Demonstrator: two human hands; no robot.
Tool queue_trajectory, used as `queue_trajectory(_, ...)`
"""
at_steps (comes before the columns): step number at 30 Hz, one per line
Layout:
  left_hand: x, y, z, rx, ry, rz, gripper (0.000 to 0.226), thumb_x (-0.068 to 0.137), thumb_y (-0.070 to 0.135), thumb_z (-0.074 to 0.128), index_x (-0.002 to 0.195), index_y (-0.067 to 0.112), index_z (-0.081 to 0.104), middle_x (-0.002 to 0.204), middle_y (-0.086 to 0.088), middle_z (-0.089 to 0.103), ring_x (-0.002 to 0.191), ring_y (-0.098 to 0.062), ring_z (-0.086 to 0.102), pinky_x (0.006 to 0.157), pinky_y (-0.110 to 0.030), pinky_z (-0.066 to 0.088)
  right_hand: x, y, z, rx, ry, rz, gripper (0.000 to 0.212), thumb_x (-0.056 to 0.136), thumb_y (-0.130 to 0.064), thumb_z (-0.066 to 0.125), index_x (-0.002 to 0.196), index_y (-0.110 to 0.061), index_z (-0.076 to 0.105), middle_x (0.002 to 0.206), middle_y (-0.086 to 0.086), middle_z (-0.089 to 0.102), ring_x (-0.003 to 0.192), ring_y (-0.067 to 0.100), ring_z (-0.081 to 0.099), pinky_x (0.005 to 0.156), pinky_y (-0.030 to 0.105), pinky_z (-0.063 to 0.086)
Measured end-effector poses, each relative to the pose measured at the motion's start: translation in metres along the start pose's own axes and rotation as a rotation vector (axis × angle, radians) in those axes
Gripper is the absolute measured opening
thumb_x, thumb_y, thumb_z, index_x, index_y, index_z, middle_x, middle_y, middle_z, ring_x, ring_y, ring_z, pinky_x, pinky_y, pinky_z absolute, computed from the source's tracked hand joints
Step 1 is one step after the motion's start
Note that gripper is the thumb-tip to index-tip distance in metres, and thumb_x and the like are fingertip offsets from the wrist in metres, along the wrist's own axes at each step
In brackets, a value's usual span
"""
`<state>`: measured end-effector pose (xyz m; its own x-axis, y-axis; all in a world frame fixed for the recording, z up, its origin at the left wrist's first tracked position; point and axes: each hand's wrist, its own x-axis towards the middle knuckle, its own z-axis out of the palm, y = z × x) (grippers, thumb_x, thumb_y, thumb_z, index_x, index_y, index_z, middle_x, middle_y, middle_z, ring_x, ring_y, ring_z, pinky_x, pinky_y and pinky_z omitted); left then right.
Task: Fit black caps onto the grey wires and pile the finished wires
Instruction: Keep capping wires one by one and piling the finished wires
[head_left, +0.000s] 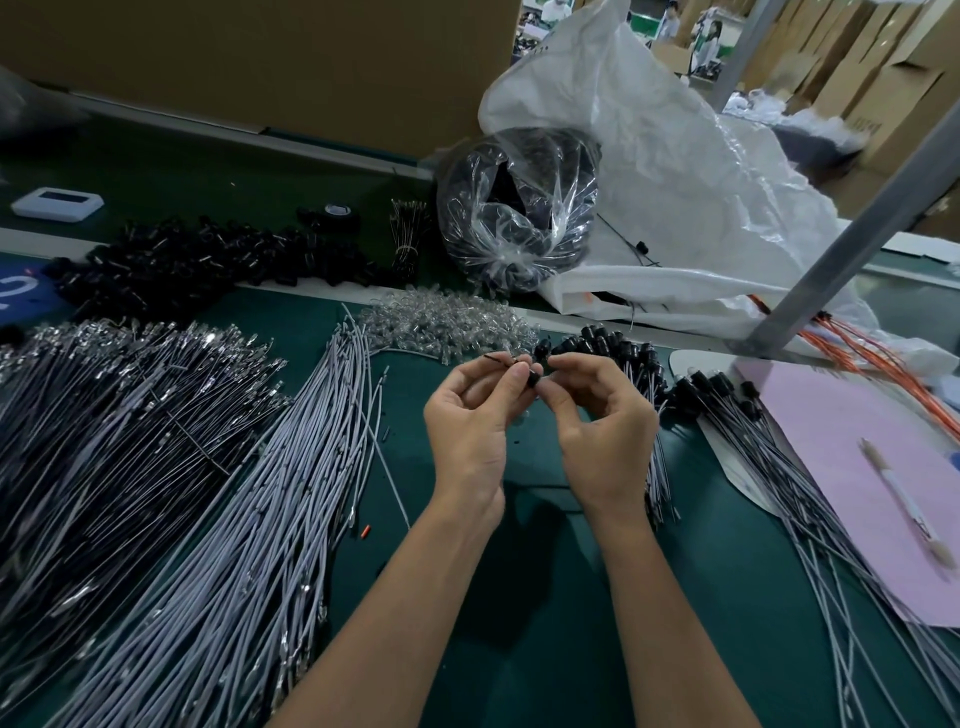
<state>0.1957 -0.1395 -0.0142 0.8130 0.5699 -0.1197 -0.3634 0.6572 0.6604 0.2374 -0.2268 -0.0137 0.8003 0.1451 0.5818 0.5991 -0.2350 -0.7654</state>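
Both hands are raised above the green table (545, 597) at its middle. My left hand (472, 415) pinches a small black cap (534, 378) between thumb and fingertips, and a thin dark wire end (496, 357) sticks out to the left. My right hand (602, 415) has its fingers curled and pinches at the same cap from the right. Loose grey wires (270, 519) lie in a long bundle on the left. Loose black caps (618, 348) are heaped just behind my hands. Capped grey wires (789, 467) are piled on the right.
A second bundle of darker wires with metal ends (104, 415) fills the far left. Clear small parts (447, 322) lie behind the hands. More black parts (208, 265), a bagged black coil (519, 208), a white sack (701, 182), pink paper (857, 467) and a pen (904, 504) surround the work area.
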Motion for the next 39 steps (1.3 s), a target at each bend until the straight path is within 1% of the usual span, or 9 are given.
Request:
queue_trajectory(4,0.003,0.002,-0.002,0.000,-0.017,-0.028,0.021,0.084,-0.005,0.067,0.104,0.003,0.066,0.092,-0.010,0.075,0.086,-0.017,0.072,0.080,-0.026,0.059,0.001,-0.001,-0.001,-0.030,-0.041,-0.026,0.032,0.077,0.002,0.078,0.100,-0.020,0.071,0.091,-0.009,0.071,0.078,0.004,0.069,0.073,0.015,0.053)
queue_trajectory(12,0.001,0.004,-0.001,0.046,0.004,-0.077,0.007,0.087,0.005,0.068,0.089,0.004,0.074,0.087,-0.010,0.074,0.085,-0.020,0.070,0.081,-0.027,0.059,0.003,0.001,-0.003,-0.128,-0.051,-0.107,0.021,0.078,-0.002,0.079,0.097,-0.010,0.077,0.104,0.003,0.069,0.087,0.006,0.065,0.077,0.019,0.054)
queue_trajectory(17,-0.003,0.011,0.004,0.125,0.040,0.006,0.007,0.087,0.009,0.068,0.086,0.010,0.076,0.080,-0.001,0.074,0.079,-0.012,0.067,0.079,-0.028,0.056,0.001,0.001,0.000,-0.152,-0.082,-0.139,0.014,0.078,-0.002,0.078,0.092,-0.005,0.077,0.099,0.003,0.069,0.076,0.010,0.065,0.073,0.017,0.053)
queue_trajectory(23,-0.001,0.064,0.001,0.027,0.189,0.274,0.007,0.084,0.015,0.068,0.087,0.012,0.073,0.081,-0.002,0.076,0.078,-0.015,0.072,0.072,-0.026,0.058,0.004,-0.001,-0.003,-0.040,-0.086,-0.085,0.014,0.075,-0.002,0.080,0.086,-0.009,0.076,0.096,0.000,0.071,0.080,0.006,0.065,0.071,0.019,0.052)
queue_trajectory(26,0.001,0.085,0.002,0.067,0.235,0.389,0.008,0.091,0.007,0.065,0.089,0.008,0.072,0.077,-0.004,0.075,0.073,-0.017,0.072,0.068,-0.024,0.057,0.001,-0.003,0.000,0.070,-0.148,-0.062,0.019,0.074,-0.003,0.081,0.088,-0.016,0.076,0.095,-0.005,0.073,0.089,0.008,0.069,0.076,0.034,0.057)
queue_trajectory(29,0.004,0.095,-0.005,0.126,0.250,0.382,0.008,0.093,0.005,0.063,0.092,0.004,0.070,0.077,-0.004,0.073,0.071,-0.016,0.071,0.068,-0.025,0.057,-0.002,-0.007,0.003,0.251,-0.193,0.057,0.018,0.075,-0.002,0.080,0.086,-0.017,0.077,0.096,-0.002,0.075,0.091,0.018,0.071,0.077,0.044,0.058)
queue_trajectory(35,-0.010,0.094,-0.020,0.214,0.152,0.233,0.014,0.094,0.002,0.058,0.085,0.005,0.067,0.073,-0.003,0.073,0.069,-0.015,0.070,0.069,-0.024,0.058,0.004,-0.016,-0.004,0.829,-0.158,0.341,0.013,0.073,-0.010,0.075,0.085,-0.014,0.078,0.104,0.010,0.074,0.088,0.026,0.072,0.069,0.025,0.057)
queue_trajectory(37,-0.027,0.087,-0.026,0.247,0.007,0.149,0.013,0.093,0.001,0.055,0.089,0.005,0.066,0.075,-0.010,0.073,0.068,-0.022,0.070,0.066,-0.029,0.059,0.008,-0.018,-0.009,1.112,-0.158,0.432,0.013,0.077,-0.016,0.069,0.087,-0.010,0.074,0.104,0.013,0.073,0.086,0.024,0.073,0.068,0.026,0.059)
queue_trajectory(39,-0.047,0.080,-0.033,0.283,-0.220,0.025,0.019,0.081,0.014,0.056,0.092,0.004,0.068,0.076,-0.018,0.071,0.068,-0.031,0.068,0.064,-0.035,0.058,0.011,-0.018,-0.015,1.281,-0.137,0.506,0.018,0.086,-0.022,0.059,0.085,-0.011,0.074,0.097,0.009,0.075,0.080,0.018,0.073,0.064,0.023,0.059)
